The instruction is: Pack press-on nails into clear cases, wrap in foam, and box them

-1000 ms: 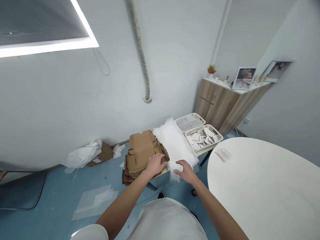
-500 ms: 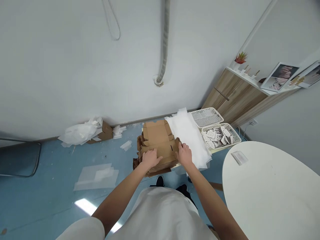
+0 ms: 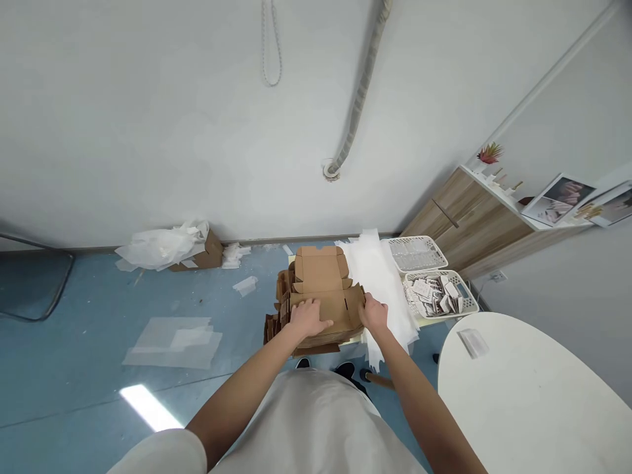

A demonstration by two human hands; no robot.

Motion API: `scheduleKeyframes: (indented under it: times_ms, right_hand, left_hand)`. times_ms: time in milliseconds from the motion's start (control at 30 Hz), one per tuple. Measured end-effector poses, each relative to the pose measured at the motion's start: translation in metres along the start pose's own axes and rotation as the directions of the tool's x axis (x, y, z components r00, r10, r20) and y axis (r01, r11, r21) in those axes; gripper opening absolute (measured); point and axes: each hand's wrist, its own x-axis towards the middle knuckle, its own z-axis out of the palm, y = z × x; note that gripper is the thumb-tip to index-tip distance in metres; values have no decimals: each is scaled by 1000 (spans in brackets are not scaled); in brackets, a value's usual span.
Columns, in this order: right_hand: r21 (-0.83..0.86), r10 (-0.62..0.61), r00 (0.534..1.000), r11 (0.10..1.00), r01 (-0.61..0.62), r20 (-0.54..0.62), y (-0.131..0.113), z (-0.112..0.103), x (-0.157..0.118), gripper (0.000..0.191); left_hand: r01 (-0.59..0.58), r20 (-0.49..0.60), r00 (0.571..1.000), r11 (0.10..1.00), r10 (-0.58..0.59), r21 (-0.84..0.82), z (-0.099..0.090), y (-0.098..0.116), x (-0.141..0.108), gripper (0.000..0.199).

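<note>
In front of me a brown cardboard mailer box (image 3: 322,271) lies unfolded on top of a stack of similar flat boxes, its lid part toward the wall. My left hand (image 3: 307,318) rests on the left side of its base panel, fingers lying flat and thumb held out to the right. At the right edge, my right hand (image 3: 374,312) has its fingers closed round the raised side flap (image 3: 355,303); its fingertips are partly hidden. White wrapping sheets (image 3: 382,276) are spread just right of the boxes.
Two white plastic baskets stand beyond the sheets: one with clear packs (image 3: 417,252), one with white cards (image 3: 438,294). A round white table (image 3: 523,395) is at right, a wooden cabinet (image 3: 474,214) behind. A carton with white packing (image 3: 210,253) sits by the wall.
The camera view has tilted and shifted a little. Both hands stay on the same cardboard box, with the right hand still at its right flap.
</note>
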Motion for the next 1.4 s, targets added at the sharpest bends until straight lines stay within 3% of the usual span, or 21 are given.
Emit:
scheduleKeyframes:
  times_ms: [100,200,367,467,533,600,667,733,833,900,1033,1133,1267,1400]
  right_hand:
    - [226,46,999,973,-50,26,3,-8,-1,18]
    - [489,105,993,865,-114,46,5,-13,-1,21]
    - [723,148,983,666,-182,111,14,-19,0,28]
    - [660,136,990,740,-129,42,14,-28,-10,33]
    - [496,80,987,868,0,-140,7,-35,-26,35]
    - [267,-86,953,949,167,-289,-4,-38,-45,31]
    - [116,-322,932,932,343,-163,-16,-33,-63,25]
    - [29,-422,906,906,423,-9,-23,-21,-75,26]
    - [32,-354,930,935,353,99,-21,-4,-80,27]
    - [152,-301,948,947,284,107,-13,-1,-75,31]
    - [530,-95,995,845,68,23,2,-23,-60,53]
    - [666,19,999,745,-33,27,6,-45,-48,59]
    - [604,140,990,789,-115,6,14,-57,-41,56]
    - [521,217,976,833,-186,1,31,-58,-51,44]
  left_hand:
    - [-144,-54,989,988,141,-60,7,11,-5,77]
    - [-213,-96,974,974,205,-82,13,19,-8,75]
    - [-267,-119,959,959,255,-91,12,22,-8,40]
    - [-270,-76,962,959,264,-84,10,21,-6,33]
    - [-255,-62,966,965,251,-60,9,22,-5,33]
    - [-243,-70,968,969,240,-37,9,25,-4,33]
    - [-236,-87,968,972,234,-10,7,28,-3,33]
    - [-230,-102,968,973,229,10,3,30,-4,32]
    - [-220,-128,968,975,218,-6,-5,30,-5,33]
    - [-236,-168,959,971,228,-30,-10,30,-7,35]
    - [-329,-262,914,944,310,-33,-14,33,-14,36]
    - [-407,-299,875,913,381,-27,-6,40,-23,37]
    - [-490,-291,844,868,451,-78,10,53,-37,34]
    - [-487,-256,860,860,442,-149,20,65,-47,31]
